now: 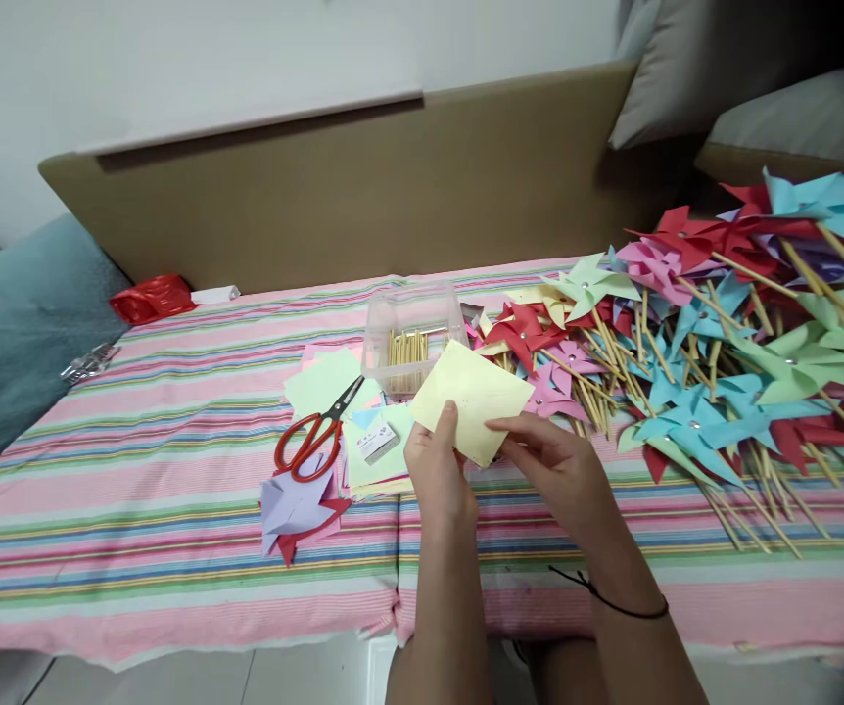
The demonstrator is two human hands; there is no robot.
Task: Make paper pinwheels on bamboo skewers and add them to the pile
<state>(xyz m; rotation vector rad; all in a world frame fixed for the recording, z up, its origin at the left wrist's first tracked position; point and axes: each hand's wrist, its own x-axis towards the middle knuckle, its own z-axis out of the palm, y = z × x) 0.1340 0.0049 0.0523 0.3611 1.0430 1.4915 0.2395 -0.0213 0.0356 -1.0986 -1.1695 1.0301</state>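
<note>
Between my two hands is a square sheet of pale yellow paper [475, 397], tilted with one corner toward me. My left hand [438, 460] grips its lower left side, thumb on top and the other fingers hidden beneath. At the right edge my right hand [550, 460] pinches the sheet between thumb and fingers. Left of my hands, red-handled scissors [313, 446] lie on coloured paper sheets [330, 382], blades pointing away. A small white box [378, 443] rests on the pale green sheets. Behind the yellow sheet stands a clear plastic box [380, 338] holding short wooden sticks [408, 351].
Finished paper pinwheels [693, 423] on sticks are heaped along the right. Cut purple paper [296, 509] and red scraps lie left of my arms. A red plastic packet [152, 299] sits at the back left on the striped cloth [172, 441], near a teal cushion [25, 333].
</note>
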